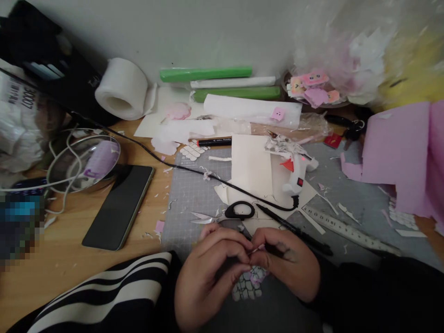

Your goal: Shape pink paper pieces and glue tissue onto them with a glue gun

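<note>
Both hands near edge of worktop [62,240], over grey mat. Left hand [208,273] and right hand [287,268] curled, fingertips pinching small pink paper piece [255,252] between them; scalloped cutout [248,286] beneath. Judgement: steady wrists on mat, pinch lightly, avoid creasing.

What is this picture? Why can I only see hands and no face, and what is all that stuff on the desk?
The camera sits on the person's head and looks down, so you see only their own two hands. The left hand and the right hand meet near the bottom and pinch something small and thin together; it is too tiny to tell what. Just under them lies a white paper piece cut into small scales. All of it is on a grey cutting mat on a wooden desk. Nearby are black-handled scissors, a white glue gun with a black cord, a metal ruler, a dark phone, a red marker, pink paper and a white roll.
</note>
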`<act>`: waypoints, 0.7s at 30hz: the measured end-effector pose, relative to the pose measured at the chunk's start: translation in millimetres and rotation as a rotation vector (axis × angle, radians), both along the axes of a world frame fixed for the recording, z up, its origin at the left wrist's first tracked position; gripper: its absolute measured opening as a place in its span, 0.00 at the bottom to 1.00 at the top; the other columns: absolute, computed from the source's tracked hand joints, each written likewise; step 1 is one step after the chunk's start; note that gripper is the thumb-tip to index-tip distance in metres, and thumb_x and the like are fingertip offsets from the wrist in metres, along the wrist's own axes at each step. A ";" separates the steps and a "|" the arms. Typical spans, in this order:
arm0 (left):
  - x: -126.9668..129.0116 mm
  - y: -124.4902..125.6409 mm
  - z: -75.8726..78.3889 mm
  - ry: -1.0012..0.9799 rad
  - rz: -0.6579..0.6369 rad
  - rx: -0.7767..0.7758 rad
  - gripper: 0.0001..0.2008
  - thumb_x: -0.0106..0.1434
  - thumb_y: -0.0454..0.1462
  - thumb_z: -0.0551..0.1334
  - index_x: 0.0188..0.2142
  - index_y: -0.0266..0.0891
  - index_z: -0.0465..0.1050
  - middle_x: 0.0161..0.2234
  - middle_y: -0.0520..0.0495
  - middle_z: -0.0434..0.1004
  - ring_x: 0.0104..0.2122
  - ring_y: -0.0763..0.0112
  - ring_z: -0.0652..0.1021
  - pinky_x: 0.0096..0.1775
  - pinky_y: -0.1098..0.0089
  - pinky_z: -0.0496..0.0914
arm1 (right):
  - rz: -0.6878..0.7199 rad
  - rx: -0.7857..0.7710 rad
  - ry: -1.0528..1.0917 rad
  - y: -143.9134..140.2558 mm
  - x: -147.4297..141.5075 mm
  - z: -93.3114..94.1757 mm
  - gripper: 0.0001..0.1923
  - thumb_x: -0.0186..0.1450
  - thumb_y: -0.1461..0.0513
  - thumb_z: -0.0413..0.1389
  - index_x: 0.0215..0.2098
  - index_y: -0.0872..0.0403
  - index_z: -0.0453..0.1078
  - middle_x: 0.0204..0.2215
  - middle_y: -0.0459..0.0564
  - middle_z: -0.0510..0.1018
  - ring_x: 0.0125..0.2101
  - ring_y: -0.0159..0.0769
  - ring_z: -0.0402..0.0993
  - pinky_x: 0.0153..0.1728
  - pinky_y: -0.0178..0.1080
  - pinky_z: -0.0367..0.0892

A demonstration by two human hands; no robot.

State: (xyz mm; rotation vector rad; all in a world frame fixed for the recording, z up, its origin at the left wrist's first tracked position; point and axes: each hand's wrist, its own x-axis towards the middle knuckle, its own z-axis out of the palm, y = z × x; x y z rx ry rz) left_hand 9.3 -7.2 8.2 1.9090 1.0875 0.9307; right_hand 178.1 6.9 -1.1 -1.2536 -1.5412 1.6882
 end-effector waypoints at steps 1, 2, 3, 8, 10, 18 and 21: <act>-0.5 -1.1 -1.0 0.012 -0.012 -0.003 0.04 0.61 0.30 0.57 0.31 0.41 0.66 0.34 0.50 0.74 0.35 0.71 0.73 0.43 0.69 0.62 | 0.000 0.009 -0.004 -0.2 0.1 -0.4 0.19 0.57 0.49 0.55 0.20 0.54 0.63 0.15 0.39 0.60 0.17 0.26 0.56 0.19 0.31 0.52; -0.9 -2.2 -2.2 0.023 -0.026 -0.007 0.04 0.62 0.31 0.56 0.32 0.41 0.65 0.35 0.49 0.73 0.36 0.70 0.73 0.43 0.69 0.62 | 0.005 0.020 -0.011 -0.3 0.2 -0.8 0.19 0.58 0.49 0.55 0.19 0.54 0.63 0.15 0.40 0.60 0.18 0.26 0.56 0.19 0.32 0.53; -1.2 -3.2 -3.4 0.032 -0.039 -0.010 0.04 0.62 0.31 0.55 0.32 0.41 0.64 0.37 0.49 0.73 0.37 0.69 0.73 0.43 0.69 0.62 | 0.010 0.033 -0.019 -0.2 0.2 -1.0 0.19 0.58 0.49 0.54 0.19 0.54 0.63 0.15 0.40 0.61 0.19 0.27 0.57 0.20 0.32 0.53; -0.4 -6.7 -7.0 0.041 -0.037 0.033 0.05 0.63 0.31 0.52 0.32 0.41 0.62 0.39 0.48 0.71 0.39 0.68 0.70 0.43 0.68 0.59 | 0.034 0.108 -0.034 0.1 -0.2 -1.8 0.19 0.60 0.50 0.53 0.20 0.55 0.64 0.16 0.40 0.62 0.20 0.27 0.58 0.22 0.32 0.54; 0.8 -7.1 -6.8 0.061 -0.026 0.041 0.06 0.61 0.29 0.53 0.32 0.41 0.61 0.39 0.48 0.71 0.39 0.68 0.70 0.44 0.68 0.59 | 0.038 0.128 -0.045 -0.5 -0.2 -2.4 0.19 0.60 0.50 0.52 0.20 0.55 0.64 0.17 0.41 0.62 0.20 0.28 0.59 0.22 0.32 0.54; -1.4 -6.9 -7.3 0.007 -0.063 0.003 0.04 0.62 0.31 0.53 0.33 0.42 0.62 0.40 0.50 0.69 0.41 0.70 0.70 0.45 0.70 0.59 | 0.056 0.169 0.034 0.9 1.3 -3.3 0.23 0.60 0.47 0.52 0.18 0.56 0.63 0.15 0.40 0.61 0.18 0.25 0.58 0.20 0.30 0.53; -2.7 -6.4 -7.7 -0.022 -0.067 -0.007 0.04 0.62 0.32 0.54 0.34 0.42 0.63 0.40 0.50 0.69 0.40 0.70 0.70 0.44 0.70 0.60 | 0.067 0.115 0.050 2.5 1.9 -2.3 0.24 0.59 0.46 0.52 0.18 0.57 0.65 0.15 0.40 0.62 0.18 0.25 0.59 0.20 0.30 0.54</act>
